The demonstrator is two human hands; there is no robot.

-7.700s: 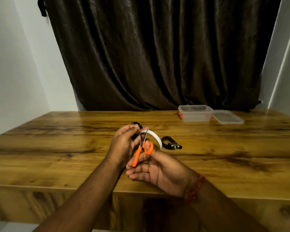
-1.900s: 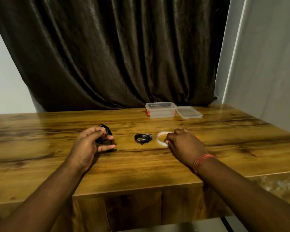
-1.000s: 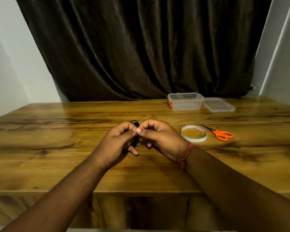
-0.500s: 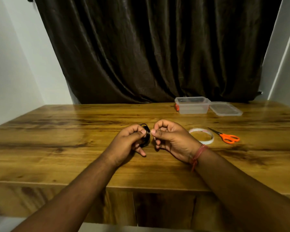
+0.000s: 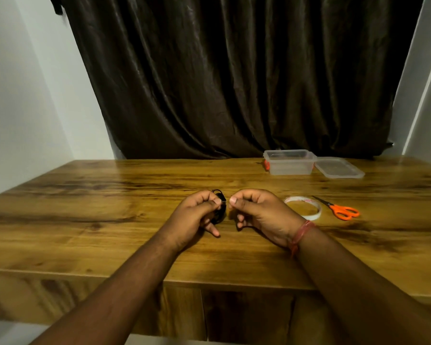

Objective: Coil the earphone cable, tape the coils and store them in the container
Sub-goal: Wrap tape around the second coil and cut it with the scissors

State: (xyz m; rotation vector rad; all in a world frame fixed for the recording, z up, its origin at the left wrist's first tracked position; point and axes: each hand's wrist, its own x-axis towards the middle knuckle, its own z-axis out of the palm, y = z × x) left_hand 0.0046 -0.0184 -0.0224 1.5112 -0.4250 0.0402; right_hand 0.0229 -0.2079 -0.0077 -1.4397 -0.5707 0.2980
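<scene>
My left hand (image 5: 194,217) grips a small black coil of earphone cable (image 5: 220,212) just above the wooden table (image 5: 105,210). Close to the right of it, my right hand (image 5: 259,211) has thumb and forefinger pinched together next to the coil. A small pale bit of tape (image 5: 224,201) glints on the coil between the two thumbs. The white tape roll (image 5: 315,216) lies flat to the right of my right hand. The clear plastic container (image 5: 290,163) stands open at the back right. Any second coil is hidden.
Orange-handled scissors (image 5: 343,211) lie right of the tape roll. The container's clear lid (image 5: 339,168) lies beside the container. A dark curtain (image 5: 234,83) hangs behind the table, with pale walls on both sides.
The scissors and tape roll were put down at the right. Both hands came together at the coil; over the last half second they stay nearly still, the right hand a little apart.
</scene>
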